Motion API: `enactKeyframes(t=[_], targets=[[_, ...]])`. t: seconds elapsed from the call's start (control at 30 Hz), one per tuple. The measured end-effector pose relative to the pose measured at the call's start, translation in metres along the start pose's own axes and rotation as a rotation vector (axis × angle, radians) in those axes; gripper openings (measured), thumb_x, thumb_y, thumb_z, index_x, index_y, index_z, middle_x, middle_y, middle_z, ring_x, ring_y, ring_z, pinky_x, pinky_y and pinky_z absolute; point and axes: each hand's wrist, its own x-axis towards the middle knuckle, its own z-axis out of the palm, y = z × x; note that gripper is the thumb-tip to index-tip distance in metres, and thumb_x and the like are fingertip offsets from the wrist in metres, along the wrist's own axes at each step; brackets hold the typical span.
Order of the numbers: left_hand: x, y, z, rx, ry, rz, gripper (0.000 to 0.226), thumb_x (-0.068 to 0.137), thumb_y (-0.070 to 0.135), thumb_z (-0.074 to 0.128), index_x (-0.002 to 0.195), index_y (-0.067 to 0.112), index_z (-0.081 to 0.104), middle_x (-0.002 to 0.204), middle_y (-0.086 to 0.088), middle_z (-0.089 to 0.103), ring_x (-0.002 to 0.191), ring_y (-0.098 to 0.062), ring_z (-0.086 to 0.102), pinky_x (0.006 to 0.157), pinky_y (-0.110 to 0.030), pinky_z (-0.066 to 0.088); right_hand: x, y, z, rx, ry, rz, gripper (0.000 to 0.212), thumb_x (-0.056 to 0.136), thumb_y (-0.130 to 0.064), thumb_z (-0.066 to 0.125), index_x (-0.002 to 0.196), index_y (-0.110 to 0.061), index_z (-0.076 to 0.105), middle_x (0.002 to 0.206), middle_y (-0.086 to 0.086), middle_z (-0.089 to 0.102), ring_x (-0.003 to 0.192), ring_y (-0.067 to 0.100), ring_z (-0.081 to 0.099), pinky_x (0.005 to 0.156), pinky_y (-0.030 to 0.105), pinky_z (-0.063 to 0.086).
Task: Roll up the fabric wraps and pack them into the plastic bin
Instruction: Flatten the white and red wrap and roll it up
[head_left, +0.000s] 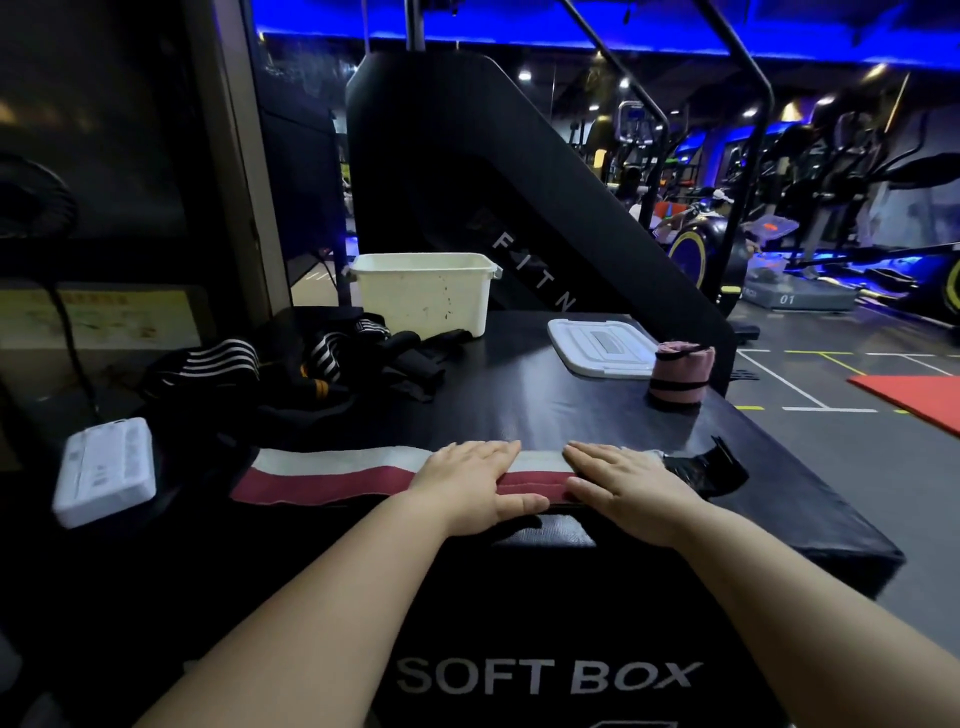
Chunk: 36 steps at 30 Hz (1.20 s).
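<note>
A white and maroon striped wrap (332, 475) lies flat along the near edge of the black soft box (519, 410). My left hand (475, 483) and my right hand (623, 486) press flat on it side by side, fingers straight, palms down. The wrap's black end (706, 470) sticks out to the right of my right hand. A rolled pink wrap (680, 374) stands upright at the right. A heap of black wraps with white stripes (311, 358) lies at the back left. The cream plastic bin (423, 291) stands at the far edge, its inside hidden.
The bin's white lid (600, 345) lies beside the pink roll. A white box-like device (106, 470) rests at the left, off the box top. A large black stair machine (493, 182) rises behind the bin. Gym floor and a red mat (914, 402) lie to the right.
</note>
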Motion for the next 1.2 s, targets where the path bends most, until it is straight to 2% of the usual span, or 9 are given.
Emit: enactKeyframes(t=[0.2, 0.43, 0.73, 0.97, 1.0, 1.03, 1.1, 1.13, 1.2], targets=[[-0.018, -0.027, -0.003, 0.015, -0.006, -0.106, 0.088, 0.082, 0.081, 0.035, 0.154, 0.036, 0.014, 0.161, 0.015, 0.017, 0.149, -0.012, 0.010, 0.121, -0.047, -0.001, -0.002, -0.001, -0.002, -0.017, 0.018, -0.008, 0.055, 0.102, -0.052, 0.029, 0.153, -0.032, 0.024, 0.160, -0.013, 0.023, 0.145, 0.007, 0.020, 0.111, 0.023, 0.012], [-0.030, -0.044, -0.005, 0.014, 0.004, -0.187, 0.088, 0.080, 0.084, 0.031, 0.153, 0.037, 0.016, 0.160, 0.018, 0.016, 0.148, -0.011, 0.009, 0.119, -0.055, -0.002, -0.004, -0.002, -0.003, -0.008, 0.022, -0.014, 0.054, 0.102, -0.050, 0.030, 0.153, -0.032, 0.025, 0.158, -0.014, 0.025, 0.145, 0.006, 0.020, 0.103, 0.017, 0.009], [-0.045, -0.068, -0.004, 0.006, 0.054, -0.284, 0.108, 0.059, 0.092, 0.005, 0.152, 0.040, 0.017, 0.159, 0.019, 0.017, 0.148, -0.013, 0.011, 0.117, -0.060, 0.003, -0.003, 0.000, -0.001, 0.020, 0.017, -0.012, 0.054, 0.101, -0.052, 0.031, 0.152, -0.033, 0.027, 0.157, -0.015, 0.027, 0.144, 0.006, 0.022, 0.105, 0.017, 0.011], [-0.050, -0.065, -0.006, 0.002, 0.034, -0.328, 0.104, 0.062, 0.093, 0.008, 0.152, 0.041, 0.015, 0.160, 0.020, 0.013, 0.149, -0.015, 0.006, 0.111, -0.070, -0.002, -0.004, 0.000, 0.000, 0.032, 0.024, -0.006, 0.056, 0.099, -0.057, 0.029, 0.151, -0.035, 0.029, 0.156, -0.017, 0.029, 0.143, 0.004, 0.022, 0.102, 0.016, 0.011], [-0.051, -0.066, -0.005, 0.005, 0.045, -0.333, 0.107, 0.059, 0.094, 0.005, 0.152, 0.042, 0.016, 0.160, 0.019, 0.013, 0.149, -0.015, 0.007, 0.112, -0.069, -0.001, -0.004, 0.000, 0.000, 0.031, 0.019, -0.007, 0.064, 0.095, -0.066, 0.023, 0.151, -0.036, 0.028, 0.156, -0.017, 0.029, 0.143, 0.004, 0.022, 0.101, 0.016, 0.011], [-0.052, -0.069, -0.004, 0.005, 0.057, -0.341, 0.110, 0.056, 0.094, 0.003, 0.152, 0.041, 0.016, 0.160, 0.018, 0.014, 0.149, -0.015, 0.008, 0.114, -0.067, 0.001, -0.003, 0.000, 0.000, 0.050, 0.024, -0.014, 0.081, 0.085, -0.080, 0.010, 0.151, -0.037, 0.029, 0.156, -0.018, 0.029, 0.143, 0.004, 0.023, 0.099, 0.015, 0.011], [-0.055, -0.074, -0.004, 0.003, 0.083, -0.360, 0.114, 0.053, 0.094, 0.000, 0.152, 0.040, 0.017, 0.160, 0.017, 0.016, 0.149, -0.014, 0.010, 0.116, -0.062, 0.004, -0.002, 0.004, 0.002, 0.072, 0.029, -0.011, 0.124, 0.051, -0.096, -0.018, 0.150, -0.038, 0.029, 0.154, -0.019, 0.031, 0.142, 0.003, 0.024, 0.097, 0.015, 0.011], [-0.056, -0.077, -0.004, 0.002, 0.090, -0.365, 0.114, 0.054, 0.094, 0.001, 0.152, 0.040, 0.017, 0.160, 0.016, 0.016, 0.149, -0.015, 0.010, 0.117, -0.060, 0.005, -0.001, 0.005, 0.003, 0.069, 0.032, -0.005, 0.133, 0.042, -0.096, -0.024, 0.150, -0.039, 0.029, 0.154, -0.020, 0.031, 0.142, 0.003, 0.024, 0.099, 0.016, 0.011], [-0.059, -0.080, -0.005, 0.006, 0.084, -0.359, 0.112, 0.056, 0.094, 0.004, 0.153, 0.040, 0.016, 0.160, 0.016, 0.016, 0.149, -0.014, 0.010, 0.118, -0.057, 0.006, 0.000, 0.007, 0.005, 0.078, 0.039, 0.010, 0.135, 0.039, -0.097, -0.025, 0.149, -0.040, 0.029, 0.154, -0.020, 0.031, 0.142, 0.003, 0.024, 0.105, 0.019, 0.012]])
